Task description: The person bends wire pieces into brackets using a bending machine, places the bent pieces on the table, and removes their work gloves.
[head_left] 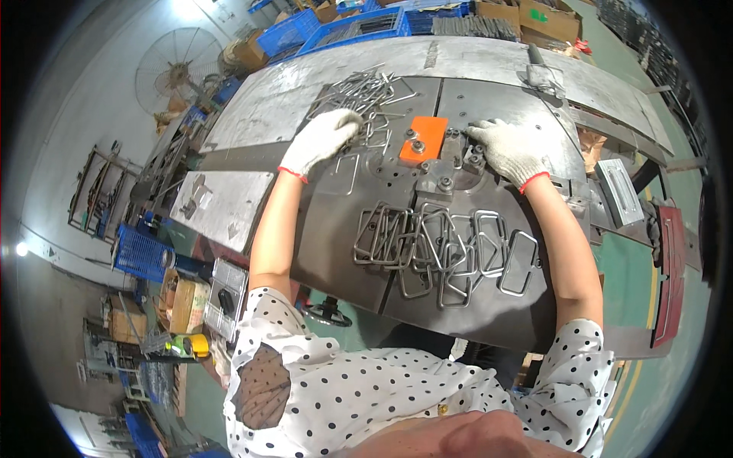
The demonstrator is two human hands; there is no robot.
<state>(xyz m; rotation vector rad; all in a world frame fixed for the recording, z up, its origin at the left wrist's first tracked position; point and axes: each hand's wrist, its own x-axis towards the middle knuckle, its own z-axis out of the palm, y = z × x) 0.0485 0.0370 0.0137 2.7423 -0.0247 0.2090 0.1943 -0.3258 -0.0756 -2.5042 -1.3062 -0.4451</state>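
Both my hands wear white knitted gloves with red cuffs. My left hand (324,139) is closed, fingers curled, at the edge of a heap of bent metal wire pieces (359,93); whatever it grips is hidden. Just below it is a U-shaped wire piece (347,175). My right hand (505,147) has its fingers drawn together against the right side of a bolted steel fixture (452,145); its fingertips' hold cannot be made out. An orange block (424,140) with bolts sits between the hands. Nearer me lie several rectangular wire loops (439,248), overlapping on the steel plate (328,263).
Behind the plate runs a pale worktop (282,91), with blue crates (355,32) and cardboard boxes (548,23) beyond. A grey handled tool (540,72) stands at the far right. A black handwheel (328,311) sits below the front edge. A large fan (179,72) is at far left.
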